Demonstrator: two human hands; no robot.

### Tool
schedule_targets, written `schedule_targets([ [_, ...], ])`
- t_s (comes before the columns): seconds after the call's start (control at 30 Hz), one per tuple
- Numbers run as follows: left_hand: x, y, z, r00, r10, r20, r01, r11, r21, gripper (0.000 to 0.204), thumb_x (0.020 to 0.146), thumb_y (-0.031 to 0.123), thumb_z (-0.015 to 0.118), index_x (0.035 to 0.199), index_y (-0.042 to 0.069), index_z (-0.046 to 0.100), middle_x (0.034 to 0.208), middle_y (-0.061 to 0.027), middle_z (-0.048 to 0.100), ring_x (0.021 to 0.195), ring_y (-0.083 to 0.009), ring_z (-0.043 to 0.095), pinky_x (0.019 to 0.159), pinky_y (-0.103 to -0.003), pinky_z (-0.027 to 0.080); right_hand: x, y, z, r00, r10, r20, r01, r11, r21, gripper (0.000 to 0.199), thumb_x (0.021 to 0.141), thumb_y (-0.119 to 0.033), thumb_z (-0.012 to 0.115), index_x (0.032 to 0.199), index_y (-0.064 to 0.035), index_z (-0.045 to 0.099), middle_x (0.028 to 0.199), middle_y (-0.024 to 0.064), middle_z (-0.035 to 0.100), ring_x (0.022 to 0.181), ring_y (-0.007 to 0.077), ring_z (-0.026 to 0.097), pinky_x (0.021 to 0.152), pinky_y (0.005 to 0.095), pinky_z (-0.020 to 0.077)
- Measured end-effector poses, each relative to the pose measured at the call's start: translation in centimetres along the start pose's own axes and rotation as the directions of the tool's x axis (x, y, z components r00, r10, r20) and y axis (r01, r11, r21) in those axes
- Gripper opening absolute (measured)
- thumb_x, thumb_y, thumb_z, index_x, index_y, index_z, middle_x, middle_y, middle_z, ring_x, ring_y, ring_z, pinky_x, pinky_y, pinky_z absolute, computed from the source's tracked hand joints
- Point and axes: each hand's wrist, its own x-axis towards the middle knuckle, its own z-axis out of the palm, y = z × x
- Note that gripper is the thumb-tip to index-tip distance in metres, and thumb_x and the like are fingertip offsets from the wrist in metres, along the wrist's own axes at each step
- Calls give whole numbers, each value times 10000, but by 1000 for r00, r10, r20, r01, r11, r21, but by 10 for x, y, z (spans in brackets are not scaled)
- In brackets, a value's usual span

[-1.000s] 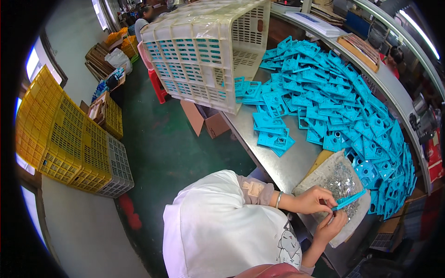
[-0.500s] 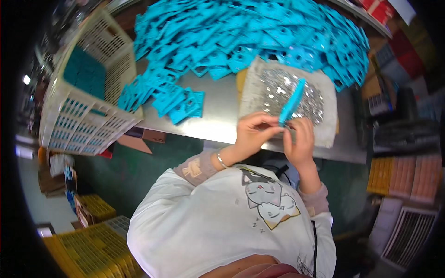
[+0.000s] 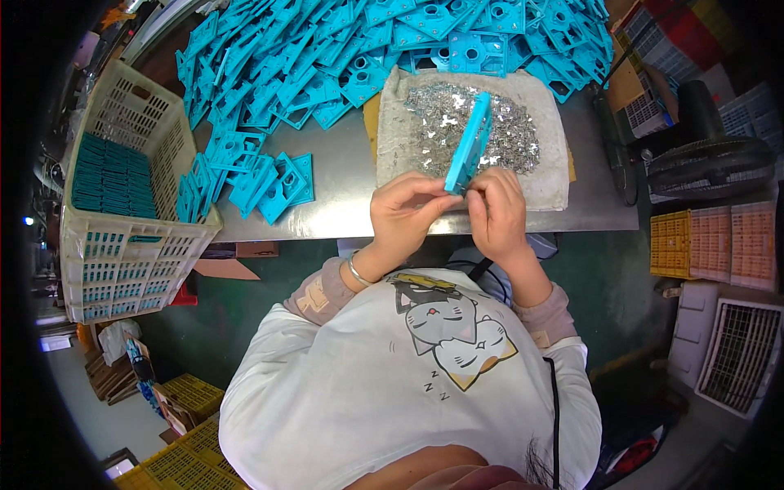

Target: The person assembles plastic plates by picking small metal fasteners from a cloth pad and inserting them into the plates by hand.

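Note:
A turquoise plastic plate stands on edge in front of me, its far end tilted up over a heap of small shiny metal pieces. My left hand pinches its near end between thumb and fingers. Against the same end, on the right side, my right hand has its fingers curled and pressed together. Whatever those right fingertips hold is hidden. The metal pieces lie on a pale cloth-covered tray just beyond my hands.
A large pile of similar turquoise plates covers the table's far side. Several more plates lie at the left, beside a cream slatted crate holding stacked plates. The metal table's front edge runs before me. A black fan stands right.
The view has shifted, so the table and pile sit farther left and higher. Both hands stay together at the near end of the plate, which keeps a similar tilt.

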Motion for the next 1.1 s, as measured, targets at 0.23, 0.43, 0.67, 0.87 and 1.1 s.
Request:
schedule_targets([
  [0.23, -2, -3, -2, 996, -83, 13, 83, 996, -25, 243, 756, -129, 739, 983, -53, 700, 886, -116, 661, 809, -161, 660, 717, -269, 551, 4, -1, 0, 983, -182, -10, 178, 970, -165, 147, 780, -31, 678, 891, -15, 583, 869, 117, 571, 786, 311, 551, 701, 410, 420],
  [0.43, -3, -9, -2, 998, 13, 54, -11, 999, -32, 221, 746, -137, 746, 933, -44, 675, 903, -112, 667, 837, -170, 644, 726, -274, 534, 1, 0, 5, 1000, -15, 14, 16, 996, -84, 94, 793, -8, 637, 845, -14, 559, 814, 128, 540, 752, 319, 536, 682, 419, 409],
  [0.67, 0, -9, 0, 1000, 2, 25, 0, 997, -75, 223, 745, -135, 740, 950, -62, 689, 932, -140, 673, 890, -195, 650, 770, -292, 547, -6, -4, 11, 979, 201, -35, -191, 962, 195, 82, 786, -11, 605, 837, -5, 541, 802, 142, 540, 753, 337, 533, 677, 423, 413],
  [0.87, 0, -10, -1, 999, 0, 40, 1, 999, -37, 234, 743, -129, 745, 962, -63, 697, 935, -129, 667, 883, -191, 648, 770, -291, 547, -3, -2, 8, 984, 176, -28, -169, 971, 168, 80, 770, -20, 609, 807, -14, 539, 780, 129, 540, 725, 330, 534, 674, 419, 412],
  [1.1, 5, -15, -14, 992, -35, -120, 33, 999, -18, 298, 765, -161, 710, 1044, -64, 672, 995, -129, 629, 911, -176, 651, 777, -283, 600, -12, 45, -9, 899, 438, 4, -438, 899, 17, 52, 769, 11, 647, 820, 7, 636, 765, 117, 585, 698, 279, 608, 641, 376, 476],
])
